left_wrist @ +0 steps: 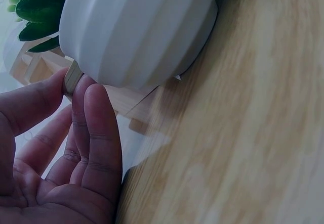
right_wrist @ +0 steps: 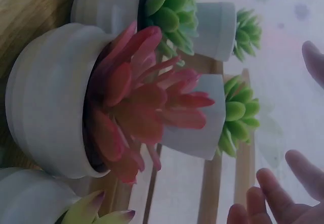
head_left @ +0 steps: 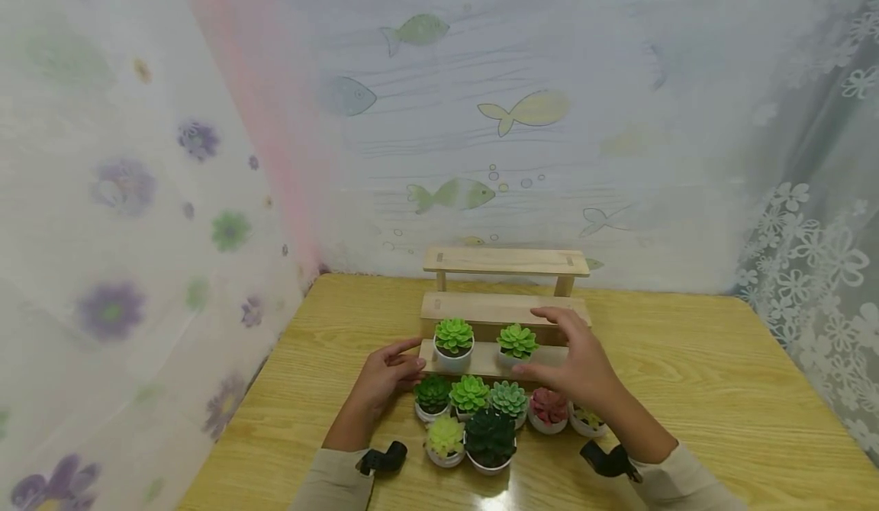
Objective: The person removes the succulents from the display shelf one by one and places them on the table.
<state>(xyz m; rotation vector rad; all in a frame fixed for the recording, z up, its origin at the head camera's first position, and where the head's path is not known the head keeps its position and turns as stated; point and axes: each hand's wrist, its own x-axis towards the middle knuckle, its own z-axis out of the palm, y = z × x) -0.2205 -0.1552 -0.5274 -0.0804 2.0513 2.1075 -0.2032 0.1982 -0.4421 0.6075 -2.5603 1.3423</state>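
A three-tier wooden plant stand stands on the table, two potted green succulents on its lowest board. My left hand pinches the left end of that board; the left wrist view shows thumb and fingertips at the board's end, beside a white ribbed pot. My right hand is spread near the right-hand succulent on the board. In the right wrist view, its fingers are apart from the pots and hold nothing. A red succulent in a white pot is in front there.
In front of the stand are several more potted succulents, including a large dark green one, a yellow-green one and a red one. Behind the wooden table hangs a curtain with printed fish.
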